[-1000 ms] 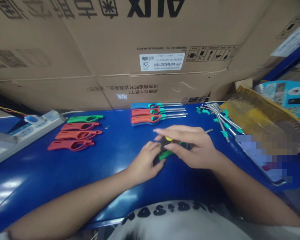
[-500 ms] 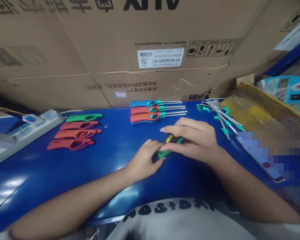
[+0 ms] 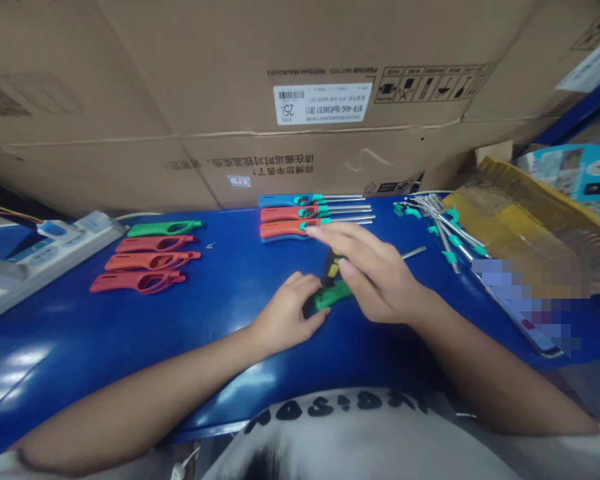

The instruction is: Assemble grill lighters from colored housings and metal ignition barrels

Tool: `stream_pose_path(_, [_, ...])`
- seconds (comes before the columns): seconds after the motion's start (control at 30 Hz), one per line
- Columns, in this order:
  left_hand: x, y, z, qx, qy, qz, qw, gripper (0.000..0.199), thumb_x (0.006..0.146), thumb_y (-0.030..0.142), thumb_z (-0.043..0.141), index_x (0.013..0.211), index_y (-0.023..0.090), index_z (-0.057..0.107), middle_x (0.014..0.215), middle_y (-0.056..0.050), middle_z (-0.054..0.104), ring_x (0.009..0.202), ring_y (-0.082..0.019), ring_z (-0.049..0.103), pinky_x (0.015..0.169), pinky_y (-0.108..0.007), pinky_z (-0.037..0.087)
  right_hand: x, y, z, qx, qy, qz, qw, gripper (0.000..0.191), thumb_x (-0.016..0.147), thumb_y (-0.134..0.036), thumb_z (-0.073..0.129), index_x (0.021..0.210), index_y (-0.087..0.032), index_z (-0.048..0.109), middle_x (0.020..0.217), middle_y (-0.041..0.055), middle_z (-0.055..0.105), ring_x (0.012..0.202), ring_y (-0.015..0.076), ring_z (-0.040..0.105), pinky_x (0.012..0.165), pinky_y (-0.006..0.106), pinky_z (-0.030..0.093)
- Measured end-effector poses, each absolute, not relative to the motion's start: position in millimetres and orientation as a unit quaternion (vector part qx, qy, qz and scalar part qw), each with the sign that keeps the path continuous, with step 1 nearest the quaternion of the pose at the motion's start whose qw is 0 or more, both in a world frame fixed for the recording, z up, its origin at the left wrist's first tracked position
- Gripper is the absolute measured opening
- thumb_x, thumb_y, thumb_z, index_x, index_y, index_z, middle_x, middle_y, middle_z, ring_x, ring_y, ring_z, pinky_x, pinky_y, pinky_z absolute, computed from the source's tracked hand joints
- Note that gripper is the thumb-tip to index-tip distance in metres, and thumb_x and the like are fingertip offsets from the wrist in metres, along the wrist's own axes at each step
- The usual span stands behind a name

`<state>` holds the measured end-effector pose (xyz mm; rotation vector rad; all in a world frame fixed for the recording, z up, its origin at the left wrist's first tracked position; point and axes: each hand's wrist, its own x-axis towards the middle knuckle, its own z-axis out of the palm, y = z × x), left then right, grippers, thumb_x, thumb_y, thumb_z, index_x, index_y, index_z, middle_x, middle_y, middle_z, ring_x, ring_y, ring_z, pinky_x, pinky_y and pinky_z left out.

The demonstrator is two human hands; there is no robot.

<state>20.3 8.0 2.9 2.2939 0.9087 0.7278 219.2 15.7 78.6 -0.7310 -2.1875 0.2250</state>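
Note:
My left hand (image 3: 287, 315) is shut on a green lighter body (image 3: 333, 295) lying low on the blue table (image 3: 130, 333). My right hand (image 3: 375, 273) is bent over the body's far end, with its fingertips on a yellow-and-black part (image 3: 333, 268). A thin metal rod (image 3: 414, 252) sticks out beyond my right hand. Three long-nozzle utility lighters (image 3: 300, 217) lie in a row just past my fingertips. Several green and red lighter shells (image 3: 147, 263) lie to the left, and several metal tubes with teal parts (image 3: 445, 230) lie to the right.
A white power strip (image 3: 55, 243) lies at the table's left edge. Large cardboard cartons (image 3: 280, 87) stand along the far side. A gold-brown bag (image 3: 510, 207) lies at the right, and a pixelated flat object (image 3: 525, 297) sits near the right edge.
My right hand has lifted and turned, its fingers now pointing down at the yellow part, and the metal rod shows again. The view has tilted, shifting the table upward in the picture.

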Motion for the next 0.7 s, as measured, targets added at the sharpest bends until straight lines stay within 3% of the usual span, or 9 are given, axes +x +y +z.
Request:
stream_pose_path(0.03, [20.4, 8.1, 3.1, 0.856, 0.340, 0.269, 0.282, 0.015, 0.087, 0.020, 0.066, 0.102, 0.020, 0.063, 0.097, -0.005, 0.069, 0.087, -0.023, 0.059, 0.085, -0.040, 0.049, 219.0, 15.7, 79.2, -0.288, -0.861, 0.139, 0.397, 0.043, 0.106, -0.027, 0.035, 0.145, -0.023, 0.052, 0.121, 0.0099, 0.069, 0.097, 0.0169, 0.068, 0.077, 0.029, 0.056])
stream_pose_path(0.1, [20.5, 8.1, 3.0, 0.857, 0.336, 0.271, 0.282, 0.017, 0.087, 0.020, 0.065, 0.104, 0.020, 0.063, 0.097, -0.005, 0.069, 0.088, -0.023, 0.059, 0.085, -0.040, 0.049, 219.6, 16.4, 79.4, -0.283, -0.853, 0.159, 0.409, 0.037, 0.105, -0.030, 0.043, 0.138, -0.023, 0.059, 0.109, 0.0073, 0.072, 0.088, 0.0153, 0.068, 0.075, 0.027, 0.056])
stream_pose_path(0.2, [20.3, 8.1, 2.4, 0.859, 0.331, 0.276, 0.278, 0.018, 0.089, 0.020, 0.065, 0.107, 0.020, 0.063, 0.097, -0.005, 0.069, 0.088, -0.023, 0.060, 0.085, -0.040, 0.049, 222.2, 17.7, 78.7, -0.281, -0.853, 0.017, 0.439, 0.028, 0.095, -0.040, 0.066, 0.117, -0.022, 0.072, 0.081, 0.0019, 0.071, 0.069, 0.0128, 0.064, 0.068, 0.024, 0.052])
stream_pose_path(0.27, [20.1, 8.2, 2.2, 0.859, 0.329, 0.271, 0.282, 0.021, 0.089, 0.020, 0.065, 0.110, 0.019, 0.063, 0.100, -0.005, 0.070, 0.090, -0.023, 0.061, 0.088, -0.041, 0.049, 222.7, 17.4, 80.1, -0.278, -0.850, -0.002, 0.447, 0.029, 0.098, -0.040, 0.061, 0.117, -0.021, 0.072, 0.092, 0.0061, 0.072, 0.078, 0.0149, 0.068, 0.071, 0.025, 0.053])
stream_pose_path(0.37, [19.8, 8.2, 2.3, 0.856, 0.330, 0.270, 0.292, 0.021, 0.088, 0.020, 0.064, 0.110, 0.019, 0.064, 0.108, -0.008, 0.071, 0.101, -0.026, 0.063, 0.093, -0.044, 0.049, 220.3, 15.5, 84.4, -0.258, -0.853, 0.153, 0.426, 0.035, 0.107, -0.028, 0.040, 0.127, -0.019, 0.066, 0.116, 0.0109, 0.071, 0.100, 0.0173, 0.069, 0.082, 0.029, 0.056])
stream_pose_path(0.43, [19.9, 8.1, 2.1, 0.853, 0.332, 0.276, 0.293, 0.021, 0.089, 0.020, 0.064, 0.109, 0.020, 0.064, 0.110, -0.009, 0.070, 0.106, -0.028, 0.062, 0.094, -0.044, 0.049, 218.8, 14.8, 84.9, -0.240, -0.852, 0.194, 0.423, 0.032, 0.106, -0.027, 0.042, 0.124, -0.020, 0.067, 0.108, 0.0084, 0.072, 0.095, 0.0157, 0.069, 0.080, 0.028, 0.057])
stream_pose_path(0.57, [20.4, 8.1, 2.2, 0.853, 0.327, 0.281, 0.295, 0.025, 0.091, 0.021, 0.063, 0.116, 0.020, 0.061, 0.112, -0.008, 0.070, 0.106, -0.026, 0.063, 0.095, -0.043, 0.048, 219.9, 15.6, 78.5, -0.249, -0.857, 0.002, 0.451, 0.021, 0.095, -0.037, 0.067, 0.108, -0.021, 0.072, 0.083, 0.0029, 0.068, 0.069, 0.0128, 0.063, 0.064, 0.024, 0.051])
stream_pose_path(0.63, [20.6, 8.2, 2.6, 0.855, 0.328, 0.275, 0.292, 0.023, 0.091, 0.021, 0.063, 0.114, 0.019, 0.062, 0.109, -0.008, 0.070, 0.103, -0.026, 0.063, 0.094, -0.043, 0.048, 220.8, 15.9, 77.0, -0.261, -0.867, 0.000, 0.425, 0.027, 0.098, -0.036, 0.060, 0.119, -0.019, 0.068, 0.095, 0.0069, 0.069, 0.078, 0.0155, 0.065, 0.064, 0.026, 0.051])
stream_pose_path(0.7, [20.7, 8.2, 2.8, 0.856, 0.332, 0.269, 0.289, 0.021, 0.090, 0.021, 0.064, 0.110, 0.018, 0.063, 0.106, -0.008, 0.071, 0.100, -0.026, 0.063, 0.092, -0.044, 0.049, 220.8, 15.8, 77.9, -0.273, -0.871, 0.109, 0.394, 0.037, 0.104, -0.028, 0.044, 0.138, -0.019, 0.056, 0.115, 0.0119, 0.067, 0.096, 0.0180, 0.066, 0.070, 0.027, 0.053])
